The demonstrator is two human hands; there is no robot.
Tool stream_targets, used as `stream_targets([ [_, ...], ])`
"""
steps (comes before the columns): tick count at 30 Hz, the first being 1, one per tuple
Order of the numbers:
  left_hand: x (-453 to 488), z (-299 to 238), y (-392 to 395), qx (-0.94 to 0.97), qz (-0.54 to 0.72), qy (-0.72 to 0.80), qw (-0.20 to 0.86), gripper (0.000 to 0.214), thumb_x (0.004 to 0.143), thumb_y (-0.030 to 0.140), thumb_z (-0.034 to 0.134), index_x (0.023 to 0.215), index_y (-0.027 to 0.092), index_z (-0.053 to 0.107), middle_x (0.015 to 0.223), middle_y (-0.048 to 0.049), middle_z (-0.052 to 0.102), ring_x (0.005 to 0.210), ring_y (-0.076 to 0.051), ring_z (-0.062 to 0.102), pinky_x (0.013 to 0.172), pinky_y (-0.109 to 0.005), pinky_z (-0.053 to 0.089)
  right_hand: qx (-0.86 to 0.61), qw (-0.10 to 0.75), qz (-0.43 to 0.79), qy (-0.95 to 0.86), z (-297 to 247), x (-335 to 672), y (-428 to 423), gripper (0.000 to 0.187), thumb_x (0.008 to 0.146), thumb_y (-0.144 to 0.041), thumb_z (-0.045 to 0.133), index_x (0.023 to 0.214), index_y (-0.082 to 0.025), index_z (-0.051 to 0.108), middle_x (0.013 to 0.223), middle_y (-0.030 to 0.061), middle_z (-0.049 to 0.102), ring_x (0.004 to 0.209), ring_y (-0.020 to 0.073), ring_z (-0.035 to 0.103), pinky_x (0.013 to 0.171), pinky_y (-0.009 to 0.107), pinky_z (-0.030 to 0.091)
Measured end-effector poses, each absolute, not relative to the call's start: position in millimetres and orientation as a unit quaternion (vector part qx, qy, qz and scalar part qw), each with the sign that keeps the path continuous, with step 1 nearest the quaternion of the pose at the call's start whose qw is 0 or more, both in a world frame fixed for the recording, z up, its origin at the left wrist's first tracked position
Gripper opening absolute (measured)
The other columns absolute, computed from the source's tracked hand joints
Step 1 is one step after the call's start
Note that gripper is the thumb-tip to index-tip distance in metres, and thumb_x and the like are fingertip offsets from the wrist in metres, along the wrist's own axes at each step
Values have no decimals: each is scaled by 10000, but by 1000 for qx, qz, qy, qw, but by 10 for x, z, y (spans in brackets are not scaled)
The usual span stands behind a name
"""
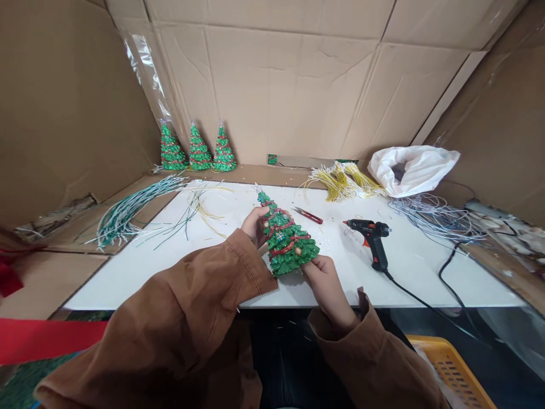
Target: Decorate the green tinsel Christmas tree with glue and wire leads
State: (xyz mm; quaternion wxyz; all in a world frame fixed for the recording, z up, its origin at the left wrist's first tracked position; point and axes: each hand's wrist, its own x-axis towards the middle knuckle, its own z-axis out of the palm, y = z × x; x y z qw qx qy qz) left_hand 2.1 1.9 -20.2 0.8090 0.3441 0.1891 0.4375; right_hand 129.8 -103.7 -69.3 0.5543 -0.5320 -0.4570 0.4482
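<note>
A decorated Christmas tree point(287, 241) was held above the middle of a white tabletop point(123, 275), leaning so that its tip pointed to eleven o'clock and its wide base to five. At the tree's ten o'clock, the left hand point(254, 225) had its fingers clamped on the upper body. At about five o'clock, the right hand point(322, 275) met the base; its fingers disappeared behind the rim, so whether they gripped could not be told. The tree seemed light and fairly stiff, with a bumpy, glittering surface unlikely to slip, but its thin tip and raised trimmings looked fragile; the wide lower body and base rim appeared the safest holds. Taking the tree as the clock's centre, three similar trees point(223, 152) stood at eleven o'clock, green and white wires point(123, 215) lay near ten, red-handled snips point(311, 216) and yellow wires point(336, 183) toward half past one, a white bag point(430, 176) at two, and a black glue gun point(375, 244) at three.
</note>
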Motion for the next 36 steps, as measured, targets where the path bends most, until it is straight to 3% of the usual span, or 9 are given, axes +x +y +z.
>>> stream_targets([
  [9,5,-272,98,386,438,168,794,203,661,257,526,764,136,653,677,-69,675,636,-227,636,703,-374,501,-537,546,441,-467,-730,1315,-1054,418,643,-479,618,484,-180,374,501,-62,238,539,63,178,488,223,143],
  [14,16,-233,69,400,449,175,780,212,620,254,536,764,140,641,748,-77,697,733,-262,663,736,-401,505,-549,532,430,-480,-711,1300,-1052,330,654,-366,585,475,-187,373,454,-73,227,521,65,187,474,220,160],
  [21,16,-222,74,416,455,186,765,196,607,265,549,749,148,619,710,-65,689,689,-239,658,687,-368,515,-507,533,400,-547,-612,1328,-989,101,659,-232,534,597,-164,574,575,-17,549,639,134,456,611,255,390],
  [24,15,-243,91,429,460,200,751,198,611,272,559,745,142,622,684,-60,681,621,-203,637,639,-326,509,-488,520,424,-559,-568,1359,-979,138,681,-231,537,737,-155,638,722,8,641,713,159,521,682,282,432],
  [36,30,-269,147,464,440,162,752,298,552,335,678,760,128,627,699,-53,685,640,-185,636,663,-324,509,-493,527,406,-561,-582,1339,-1007,199,688,-208,547,835,-161,673,816,31,697,828,198,590,768,319,479],
])
